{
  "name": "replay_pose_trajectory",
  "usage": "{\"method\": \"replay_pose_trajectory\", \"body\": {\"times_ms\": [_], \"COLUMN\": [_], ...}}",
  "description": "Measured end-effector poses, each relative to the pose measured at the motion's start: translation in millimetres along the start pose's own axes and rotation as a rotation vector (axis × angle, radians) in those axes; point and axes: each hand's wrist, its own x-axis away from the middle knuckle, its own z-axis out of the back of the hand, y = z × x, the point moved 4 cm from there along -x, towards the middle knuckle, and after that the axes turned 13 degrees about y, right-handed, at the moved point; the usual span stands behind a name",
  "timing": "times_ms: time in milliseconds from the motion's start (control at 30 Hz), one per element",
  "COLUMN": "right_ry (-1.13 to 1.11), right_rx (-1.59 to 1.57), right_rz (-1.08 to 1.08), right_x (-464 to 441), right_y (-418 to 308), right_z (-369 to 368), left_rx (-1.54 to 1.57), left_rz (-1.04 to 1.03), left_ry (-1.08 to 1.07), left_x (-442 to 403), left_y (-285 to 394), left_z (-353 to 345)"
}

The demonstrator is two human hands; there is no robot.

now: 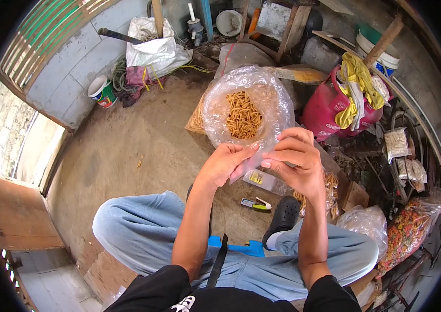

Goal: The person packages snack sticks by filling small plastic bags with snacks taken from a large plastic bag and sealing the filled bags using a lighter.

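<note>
Between my hands is a small clear plastic bag (253, 165), thin and see-through. My left hand (226, 162) pinches its left side between thumb and fingers. The thumb and fingertips of my right hand (294, 156) are closed on its other edge. Just beyond them stands a large clear plastic sack (215, 112) with its mouth spread wide. Brown stick-shaped snacks (243, 117) fill the sack's middle. Below my hands, on the floor, lie a clear plastic box (267, 181) with a yellow label and a green and black stapler (257, 204).
Filled snack packs (330, 195) lie right of my right forearm. A pink gas cylinder (316, 106) draped with a yellow cloth (354, 86) stands at the right. A bag of colourful snacks (413, 229) leans at the lower right. A paint bucket (101, 92) stands by the left wall.
</note>
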Motion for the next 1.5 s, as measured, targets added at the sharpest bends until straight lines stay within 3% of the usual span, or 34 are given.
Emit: {"method": "replay_pose_trajectory", "body": {"times_ms": [233,367,433,500,567,633,733,867,1067,1200,1300,1433,1500], "right_ry": [-0.222,-0.198,-0.147,-0.163,-0.027,-0.082,-0.155,-0.172,-0.215,-0.069,0.109,0.144,0.037], "right_rx": [-0.19,-0.374,-0.497,-0.489,-0.748,-0.727,-0.714,-0.708,-0.706,-0.595,-0.478,-0.282,-0.002], "right_rz": [-0.209,-0.368,-0.668,-0.708,-0.82,-0.847,-0.899,-0.989,-0.957,-0.943,-1.041,-1.101,-0.823], "right_x": [9,17,22,25,25,23,25,27,31,23,32,62,80], "right_y": [11,22,28,39,40,40,43,45,58,83,133,210,246], "right_z": [-18,-28,-31,-35,-41,-39,-46,-51,-67,-60,-61,-104,-137], "left_rx": [0.084,0.05,0.236,0.275,0.339,0.369,0.673,0.794,0.723,0.957,1.125,1.177,1.176], "left_rz": [0.059,0.012,-0.032,-0.034,-0.092,-0.094,-0.065,-0.039,-0.072,0.003,0.053,0.076,0.083], "left_ry": [0.007,0.003,0.153,0.112,0.222,0.119,-0.081,-0.031,0.111,0.326,0.401,0.454,0.477], "left_x": [-3,-5,-8,-15,-12,-13,-15,-22,-39,-51,-58,-61,-62], "left_y": [-1,11,15,10,8,-2,-10,-18,-31,-43,-47,-52,-50], "left_z": [4,14,26,31,22,10,-10,-8,13,43,65,77,75]}}
